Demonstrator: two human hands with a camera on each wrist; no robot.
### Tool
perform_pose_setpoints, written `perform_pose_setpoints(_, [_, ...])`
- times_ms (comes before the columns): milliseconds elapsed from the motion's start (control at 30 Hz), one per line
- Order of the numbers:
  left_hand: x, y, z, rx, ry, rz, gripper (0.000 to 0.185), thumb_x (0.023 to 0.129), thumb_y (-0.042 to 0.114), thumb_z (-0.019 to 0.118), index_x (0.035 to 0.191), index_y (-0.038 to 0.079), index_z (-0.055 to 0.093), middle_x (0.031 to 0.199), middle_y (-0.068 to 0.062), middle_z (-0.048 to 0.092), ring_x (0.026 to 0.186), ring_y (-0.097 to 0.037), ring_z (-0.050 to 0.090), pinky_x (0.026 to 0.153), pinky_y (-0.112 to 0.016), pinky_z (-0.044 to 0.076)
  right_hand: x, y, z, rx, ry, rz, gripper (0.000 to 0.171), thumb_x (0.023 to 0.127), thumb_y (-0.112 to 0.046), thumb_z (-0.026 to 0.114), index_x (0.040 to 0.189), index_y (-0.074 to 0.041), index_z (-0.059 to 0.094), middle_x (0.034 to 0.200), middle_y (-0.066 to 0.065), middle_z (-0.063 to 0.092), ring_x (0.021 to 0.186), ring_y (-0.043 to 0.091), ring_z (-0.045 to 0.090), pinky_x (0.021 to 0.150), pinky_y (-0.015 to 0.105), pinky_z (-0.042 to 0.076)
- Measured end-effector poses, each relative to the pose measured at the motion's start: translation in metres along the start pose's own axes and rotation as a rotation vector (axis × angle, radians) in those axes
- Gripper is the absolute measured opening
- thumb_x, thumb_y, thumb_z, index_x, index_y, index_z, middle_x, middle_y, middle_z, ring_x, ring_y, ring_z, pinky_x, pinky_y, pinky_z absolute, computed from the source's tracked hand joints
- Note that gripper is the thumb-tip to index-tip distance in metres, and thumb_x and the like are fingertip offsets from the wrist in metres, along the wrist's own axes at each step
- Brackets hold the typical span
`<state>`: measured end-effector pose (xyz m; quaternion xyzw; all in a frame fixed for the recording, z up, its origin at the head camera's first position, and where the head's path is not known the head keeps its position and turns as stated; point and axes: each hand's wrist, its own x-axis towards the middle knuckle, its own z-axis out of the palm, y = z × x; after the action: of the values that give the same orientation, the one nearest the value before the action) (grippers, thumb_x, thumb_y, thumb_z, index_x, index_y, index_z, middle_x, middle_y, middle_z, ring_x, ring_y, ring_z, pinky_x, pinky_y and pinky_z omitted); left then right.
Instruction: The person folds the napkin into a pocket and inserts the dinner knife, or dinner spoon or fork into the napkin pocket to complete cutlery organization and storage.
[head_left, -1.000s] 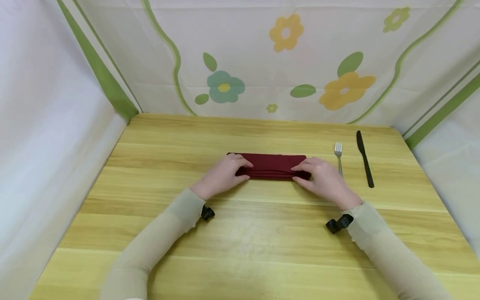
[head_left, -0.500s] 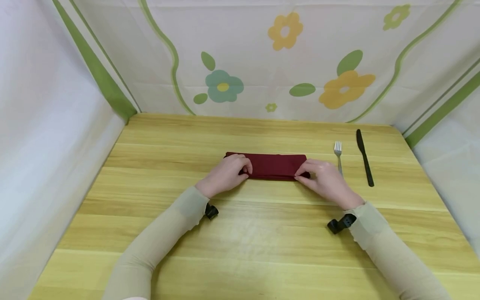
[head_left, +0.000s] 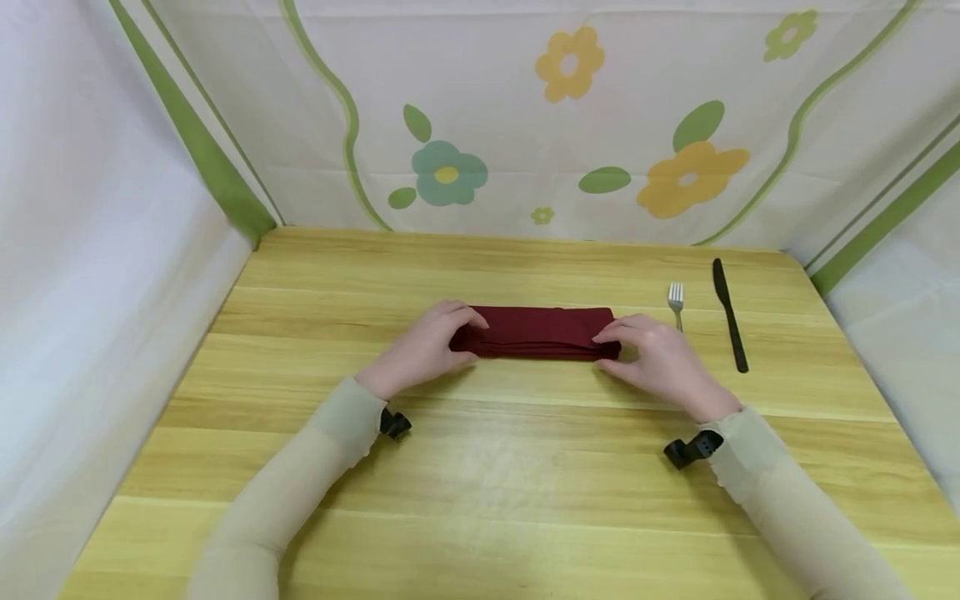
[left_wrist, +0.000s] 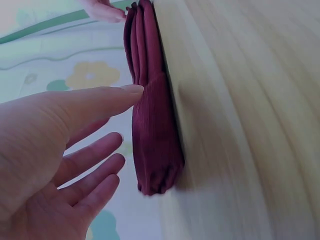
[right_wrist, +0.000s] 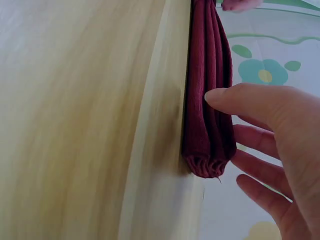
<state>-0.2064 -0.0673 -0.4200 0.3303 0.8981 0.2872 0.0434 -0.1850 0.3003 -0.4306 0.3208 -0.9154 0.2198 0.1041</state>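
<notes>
A dark red napkin [head_left: 536,333], folded into a long narrow strip, lies flat across the middle of the wooden table [head_left: 525,483]. My left hand [head_left: 452,337] is at its left end with the fingers relaxed and spread; in the left wrist view my thumb tip meets the napkin [left_wrist: 152,130] while the fingers of the left hand [left_wrist: 125,116] stay off it. My right hand [head_left: 611,350] sits at the right end in the same way, its thumb tip against the folded napkin [right_wrist: 207,120] in the right wrist view. Neither hand grips the cloth.
A silver fork [head_left: 677,300] lies just right of my right hand, and a black knife [head_left: 729,317] lies further right, both pointing away from me. White walls with a flower print close the table in at the back and on both sides.
My left hand has let go of its pinch and slid left to the napkin's end. My right hand has drawn back slightly right, and its fingers have uncurled.
</notes>
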Motion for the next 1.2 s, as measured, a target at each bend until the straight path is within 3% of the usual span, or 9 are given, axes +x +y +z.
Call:
perform_pose_setpoints(133, [-0.010, -0.006, -0.005, 0.026, 0.030, 0.007, 0.044, 0.081, 0.011, 0.089, 0.120, 0.007, 0.069, 0.118, -0.005, 0.064, 0.111, -0.024, 0.057, 0.097, -0.037, 0.048, -0.003, 0.003, -0.003, -0.013, -0.015, 0.012, 0.036, 0.078, -0.015, 0.091, 0.112, -0.009, 0.078, 0.113, 0.007, 0.072, 0.107, 0.030, 0.067, 0.088, 0.051, 0.055])
perform_pose_setpoints(333, [-0.015, -0.013, -0.004, 0.076, -0.035, -0.012, 0.038, 0.084, 0.013, 0.087, 0.118, 0.007, 0.071, 0.114, -0.004, 0.066, 0.108, -0.023, 0.060, 0.096, -0.037, 0.049, -0.009, 0.007, -0.002, -0.061, -0.054, 0.018, 0.031, 0.081, -0.013, 0.088, 0.110, -0.009, 0.079, 0.110, 0.008, 0.074, 0.104, 0.031, 0.068, 0.087, 0.052, 0.055])
perform_pose_setpoints(733, [-0.006, -0.015, -0.003, 0.037, -0.063, -0.069, 0.024, 0.088, 0.007, 0.082, 0.110, 0.006, 0.074, 0.109, -0.005, 0.069, 0.102, -0.021, 0.064, 0.090, -0.036, 0.053, -0.010, 0.012, 0.004, -0.076, -0.029, -0.011, 0.026, 0.081, -0.008, 0.086, 0.106, -0.006, 0.079, 0.105, 0.010, 0.075, 0.095, 0.030, 0.072, 0.080, 0.049, 0.058])
perform_pose_setpoints(1200, [-0.005, -0.018, -0.002, 0.038, -0.022, -0.047, 0.014, 0.092, 0.005, 0.076, 0.106, 0.006, 0.076, 0.103, -0.004, 0.069, 0.097, -0.021, 0.065, 0.088, -0.036, 0.053, -0.006, 0.011, 0.005, -0.059, 0.014, -0.021, 0.018, 0.082, -0.007, 0.083, 0.100, -0.006, 0.079, 0.099, 0.009, 0.076, 0.084, 0.025, 0.073, 0.071, 0.045, 0.059])
